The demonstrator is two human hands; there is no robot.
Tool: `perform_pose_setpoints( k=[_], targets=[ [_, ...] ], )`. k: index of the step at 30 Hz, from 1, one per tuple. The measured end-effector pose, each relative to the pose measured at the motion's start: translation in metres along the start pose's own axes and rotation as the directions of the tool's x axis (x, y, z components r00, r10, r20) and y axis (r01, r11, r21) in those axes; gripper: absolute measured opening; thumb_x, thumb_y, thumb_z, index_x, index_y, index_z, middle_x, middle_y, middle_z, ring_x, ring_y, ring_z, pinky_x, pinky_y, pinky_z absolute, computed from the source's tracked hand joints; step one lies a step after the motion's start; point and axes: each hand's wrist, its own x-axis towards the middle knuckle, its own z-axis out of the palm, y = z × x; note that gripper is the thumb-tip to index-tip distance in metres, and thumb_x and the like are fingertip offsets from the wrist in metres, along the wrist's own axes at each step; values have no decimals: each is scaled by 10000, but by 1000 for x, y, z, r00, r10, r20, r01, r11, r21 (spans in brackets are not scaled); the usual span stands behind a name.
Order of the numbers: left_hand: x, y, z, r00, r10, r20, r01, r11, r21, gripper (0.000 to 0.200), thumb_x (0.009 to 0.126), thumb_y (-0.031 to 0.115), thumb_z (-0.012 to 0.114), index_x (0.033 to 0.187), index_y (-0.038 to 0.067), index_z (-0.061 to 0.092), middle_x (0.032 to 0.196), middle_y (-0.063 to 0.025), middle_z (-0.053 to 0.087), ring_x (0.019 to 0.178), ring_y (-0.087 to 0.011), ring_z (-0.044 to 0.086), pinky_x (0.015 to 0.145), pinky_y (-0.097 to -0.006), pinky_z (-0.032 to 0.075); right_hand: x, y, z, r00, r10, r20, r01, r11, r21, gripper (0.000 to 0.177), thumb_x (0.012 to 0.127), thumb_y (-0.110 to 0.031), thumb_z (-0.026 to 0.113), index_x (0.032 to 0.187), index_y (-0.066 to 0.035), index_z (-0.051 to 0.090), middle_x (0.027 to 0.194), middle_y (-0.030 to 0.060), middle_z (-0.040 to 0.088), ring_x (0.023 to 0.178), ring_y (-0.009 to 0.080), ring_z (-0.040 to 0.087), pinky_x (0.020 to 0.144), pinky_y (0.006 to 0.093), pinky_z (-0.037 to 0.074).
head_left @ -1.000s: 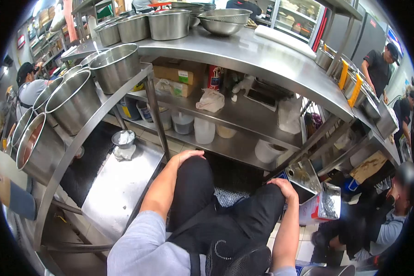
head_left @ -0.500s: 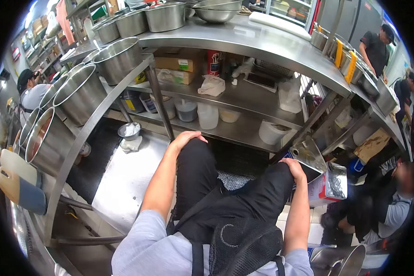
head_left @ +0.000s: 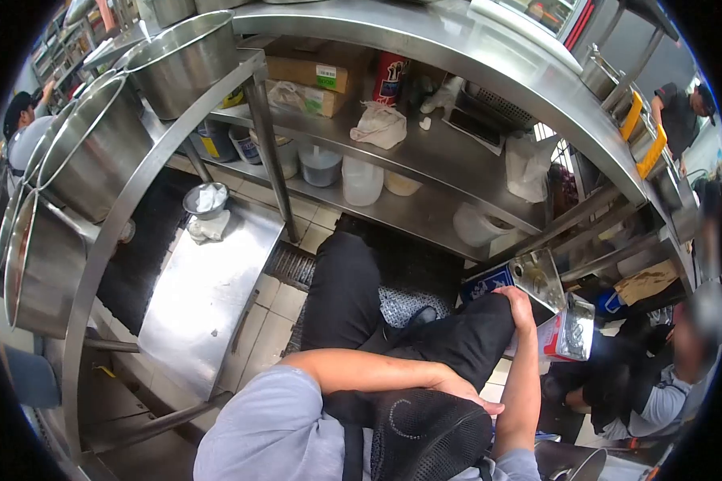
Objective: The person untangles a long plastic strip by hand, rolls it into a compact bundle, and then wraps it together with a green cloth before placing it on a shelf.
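I am seated low between steel kitchen tables, looking down at my black trousers. My right hand (head_left: 518, 307) rests curled over my right knee (head_left: 481, 325). My left hand (head_left: 456, 390) lies across my lap, palm down on the dark mesh apron (head_left: 425, 433), fingers spread. Neither hand holds an object. My left knee (head_left: 346, 264) points toward the lower steel shelf (head_left: 425, 220).
Large steel pots (head_left: 96, 148) hang off the left table edge. A low steel shelf (head_left: 200, 297) carries a small bowl with a cloth (head_left: 206, 199). Tubs, boxes and a rag (head_left: 381, 124) fill the shelves ahead. A crouching person (head_left: 658, 377) works by a foil-lined box (head_left: 568, 333) at right.
My left hand has left my left knee and swung back across my lap onto the apron. The view has tilted further down. My right hand stays on its knee.
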Motion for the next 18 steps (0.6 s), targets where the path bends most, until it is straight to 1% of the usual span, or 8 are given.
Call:
perform_pose_setpoints(
  k=[2, 4, 5, 7, 8, 11, 15, 18],
  targets=[
    [-13, 16, 11, 997, -81, -8, 81, 996, -34, 748, 1003, 695, 401, 1241, 44, 683, 1123, -92, 698, 1038, -161, 666, 956, -315, 522, -9, -6, 1, 999, 9, -46, -9, 1000, -4, 355, 924, -244, 524, 986, 24, 749, 970, 76, 730, 935, 179, 644, 904, 303, 468],
    [-18, 20, 13, 983, 140, 121, -133, 989, -66, 778, 1011, 705, 349, 1292, 50, 660, 1157, -85, 683, 1088, -160, 644, 982, -298, 500, -14, -10, 2, 993, 26, -117, -30, 999, -32, 347, 920, -233, 520, 984, 18, 751, 961, 77, 731, 928, 175, 644, 903, 302, 468],
    [-23, 23, 13, 983, 135, 123, -128, 990, -63, 778, 1011, 705, 349, 1292, 50, 660, 1157, -85, 683, 1088, -160, 644, 982, -298, 500, -12, -5, 1, 992, 25, -121, -28, 999, -28, 347, 920, -233, 520, 984, 18, 751, 961, 77, 731, 928, 175, 644, 903, 302, 468],
    [-35, 30, 14, 944, 228, 239, -236, 972, 4, 793, 1055, 657, 208, 1395, 35, 565, 1376, -110, 576, 1328, -205, 496, 1155, -353, 343, -9, 8, -3, 990, 35, -139, -41, 998, -43, 356, 922, -241, 511, 974, 15, 753, 961, 81, 733, 935, 182, 648, 912, 296, 467],
    [-45, 34, 17, 945, 215, 247, -223, 975, 5, 793, 1055, 657, 208, 1395, 35, 565, 1376, -110, 576, 1328, -205, 496, 1155, -353, 343, -10, 7, -2, 988, 38, -152, -44, 998, -34, 356, 922, -241, 511, 974, 15, 753, 961, 81, 733, 935, 182, 648, 912, 296, 467],
    [-82, 46, 29, 897, 382, 224, -422, 891, 171, 856, 1028, 710, 163, 1422, 49, 538, 1427, -100, 533, 1346, -211, 468, 1153, -345, 327, -14, -4, 1, 985, -19, -174, -34, 954, -297, 395, 917, -281, 500, 992, 16, 749, 991, 128, 748, 987, 231, 676, 917, 312, 482],
    [-133, 68, 56, 905, 397, 153, -425, 828, 365, 925, 1024, 714, 139, 1438, -42, 472, 1431, -174, 519, 1377, -303, 452, 1178, -384, 300, -21, -30, 9, 988, 10, -157, -89, 858, -506, 426, 930, -358, 498, 1032, -20, 737, 1064, 254, 714, 1081, 420, 657, 946, 448, 490],
    [-167, 80, 80, 897, 438, 63, -421, 802, 423, 972, 1005, 742, 174, 1448, -79, 445, 1413, -227, 512, 1345, -342, 478, 1154, -390, 326, -31, -60, 18, 999, -21, -43, -10, 780, -625, 457, 932, -404, 534, 1036, -9, 737, 1073, 255, 714, 1079, 437, 650, 962, 476, 497]
  ],
)
